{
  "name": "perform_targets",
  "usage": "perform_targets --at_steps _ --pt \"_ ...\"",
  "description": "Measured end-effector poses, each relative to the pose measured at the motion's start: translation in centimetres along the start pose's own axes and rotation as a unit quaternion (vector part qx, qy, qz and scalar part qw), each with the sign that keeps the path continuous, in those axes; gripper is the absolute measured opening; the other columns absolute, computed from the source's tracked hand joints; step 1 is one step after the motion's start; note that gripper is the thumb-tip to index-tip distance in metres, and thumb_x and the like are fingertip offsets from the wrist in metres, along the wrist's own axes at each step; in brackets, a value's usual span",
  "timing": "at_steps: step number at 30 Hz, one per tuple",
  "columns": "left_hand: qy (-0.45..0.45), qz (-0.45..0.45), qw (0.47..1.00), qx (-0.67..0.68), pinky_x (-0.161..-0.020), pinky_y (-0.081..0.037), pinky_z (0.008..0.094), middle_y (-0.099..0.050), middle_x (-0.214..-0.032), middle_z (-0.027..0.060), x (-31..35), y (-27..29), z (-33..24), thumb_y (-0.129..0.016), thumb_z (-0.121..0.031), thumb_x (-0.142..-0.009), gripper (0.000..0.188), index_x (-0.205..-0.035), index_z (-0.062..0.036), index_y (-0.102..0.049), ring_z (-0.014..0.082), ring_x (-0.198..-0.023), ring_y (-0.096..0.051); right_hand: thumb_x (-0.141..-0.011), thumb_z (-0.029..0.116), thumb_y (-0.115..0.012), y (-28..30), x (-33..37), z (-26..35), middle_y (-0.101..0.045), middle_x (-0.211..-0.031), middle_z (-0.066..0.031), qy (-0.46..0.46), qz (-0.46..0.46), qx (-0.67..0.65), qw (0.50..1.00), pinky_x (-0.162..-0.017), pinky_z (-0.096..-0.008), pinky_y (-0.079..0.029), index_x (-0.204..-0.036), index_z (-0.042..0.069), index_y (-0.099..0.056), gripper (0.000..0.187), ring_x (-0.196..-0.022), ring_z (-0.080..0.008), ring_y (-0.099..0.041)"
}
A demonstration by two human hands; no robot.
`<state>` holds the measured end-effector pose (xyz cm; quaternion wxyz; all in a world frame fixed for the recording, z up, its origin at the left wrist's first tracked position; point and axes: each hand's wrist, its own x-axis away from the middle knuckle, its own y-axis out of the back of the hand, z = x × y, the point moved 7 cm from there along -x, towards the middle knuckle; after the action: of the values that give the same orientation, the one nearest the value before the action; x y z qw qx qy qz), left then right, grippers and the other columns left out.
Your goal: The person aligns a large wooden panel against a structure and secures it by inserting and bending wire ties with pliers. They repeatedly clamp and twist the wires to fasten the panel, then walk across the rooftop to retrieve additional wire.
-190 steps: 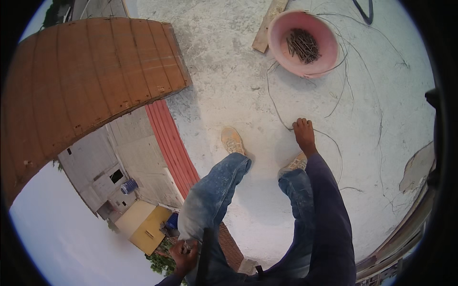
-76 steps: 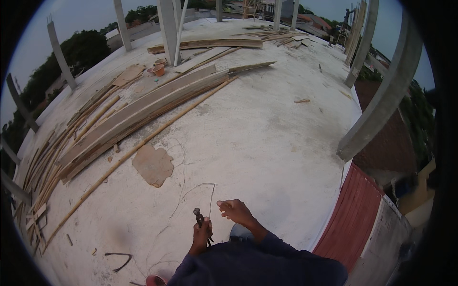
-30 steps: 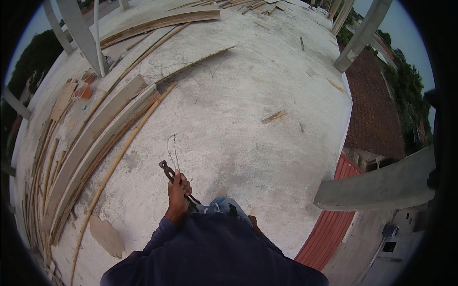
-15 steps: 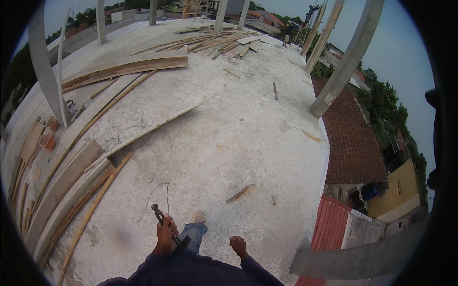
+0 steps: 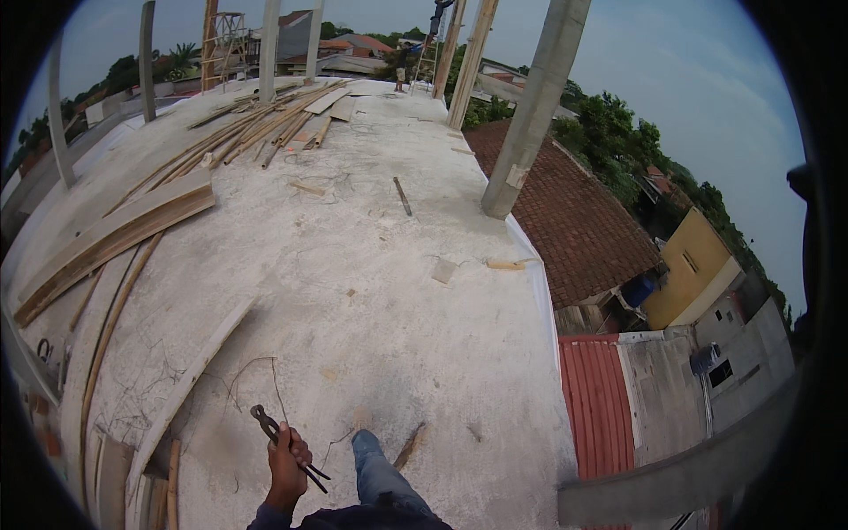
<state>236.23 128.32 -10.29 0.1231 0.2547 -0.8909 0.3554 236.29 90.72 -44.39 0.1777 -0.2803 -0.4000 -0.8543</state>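
My left hand (image 5: 288, 463) is closed around a pair of dark metal pincers (image 5: 264, 419). Their rounded jaws stick out above my fist and the two handles show below it. A thin bent wire (image 5: 274, 380) rises just beyond the fist; whether the hand holds it too, I cannot tell. My right hand is out of the picture. Beneath me a leg in blue jeans (image 5: 385, 477) is stretched forward on the pale concrete slab (image 5: 380, 327). Beside it lies a short piece of wood (image 5: 410, 446).
Boards (image 5: 115, 247) and bamboo poles (image 5: 256, 124) lie along the left and far side. A narrow plank (image 5: 190, 380) lies nearer. Concrete columns (image 5: 539, 106) rise at the edges. Right of the slab's edge, tiled (image 5: 565, 212) and red metal roofs (image 5: 596, 397) lie lower. Far off, people stand by a ladder (image 5: 426, 62).
The view has swung to the right and further along the slab. My right hand has gone out of view. The left still grips the pincers, and the jeans leg reaches further forward.
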Motion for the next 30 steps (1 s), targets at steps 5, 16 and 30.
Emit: perform_targets --at_steps 5,16,30 --pt "0.055 -0.017 0.998 0.013 -0.045 -0.03 0.0252 -0.035 -0.059 -0.0064 -11.3 -6.3 1.6 -0.054 -0.04 -0.107 0.036 -0.084 -0.0125 -0.05 0.0064 -0.047 -0.032 -0.087 0.029 -0.064 3.9 -8.7 4.7 -0.074 -0.094 -0.0163 0.048 0.041 0.062 0.996 -0.08 -0.0516 -0.057 -0.089 0.015 -0.078 0.021 -0.086 -0.0373 -0.071" --pt "0.002 -0.108 0.993 0.055 -0.049 -0.03 0.0239 -0.035 -0.062 -0.0075 -28.8 -15.6 -6.1 -0.054 -0.04 -0.108 0.036 -0.085 -0.0118 -0.05 0.0049 -0.051 -0.033 -0.088 0.027 -0.066 31.8 -40.7 29.9 -0.075 -0.079 -0.0151 0.183 -0.079 0.049 0.979 -0.074 -0.0421 -0.058 -0.09 0.005 -0.075 0.024 -0.076 -0.0294 -0.074" --pt "0.031 -0.137 0.99 0.034 -0.045 -0.025 0.0257 -0.038 -0.06 -0.009 -58.5 -17.8 -13.8 -0.057 -0.046 -0.105 0.039 -0.08 -0.0167 -0.05 0.0039 -0.049 -0.031 -0.088 0.024 -0.071 24.7 -58.4 41.7 -0.076 -0.093 -0.0083 0.228 0.263 0.268 0.899 -0.067 -0.0341 -0.059 -0.11 0.005 -0.074 0.029 -0.077 -0.0175 -0.072"
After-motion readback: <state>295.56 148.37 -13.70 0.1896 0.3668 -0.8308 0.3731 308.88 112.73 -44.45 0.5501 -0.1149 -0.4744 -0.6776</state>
